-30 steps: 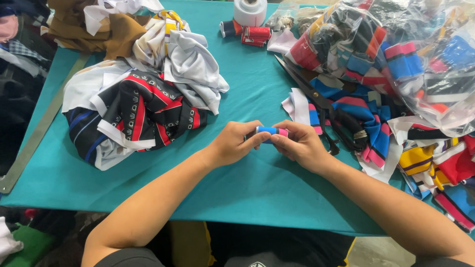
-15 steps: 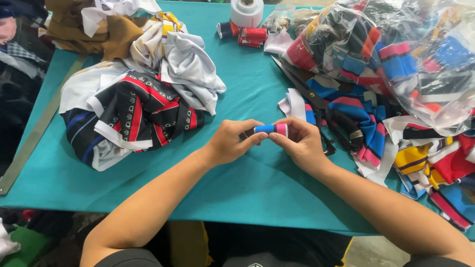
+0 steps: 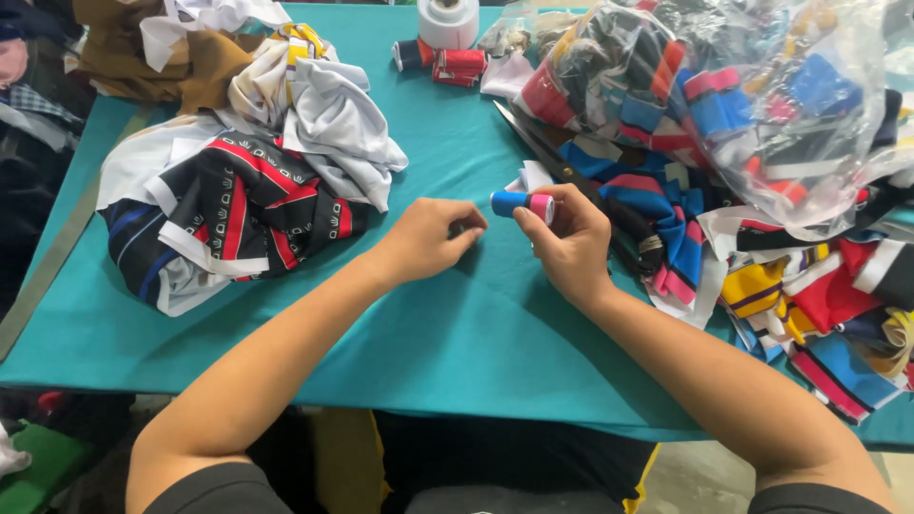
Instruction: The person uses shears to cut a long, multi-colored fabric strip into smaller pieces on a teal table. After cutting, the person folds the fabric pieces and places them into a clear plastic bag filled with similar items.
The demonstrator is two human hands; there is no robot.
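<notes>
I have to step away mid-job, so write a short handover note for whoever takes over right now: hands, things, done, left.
Right hand: pinches a small rolled fabric strip, blue with a pink end, just above the table.
Left hand: loosely curled, resting on the cloth beside it, holding nothing visible.
Done: finished rolls lie at the far edge near a white tape roll.
Left: loose strips piled on the right, more in the clear bag. Folded garments sit on the left.

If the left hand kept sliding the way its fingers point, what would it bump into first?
Probably the small blue and pink fabric roll held in the right hand. The left hand points toward it across bare teal table.
</notes>
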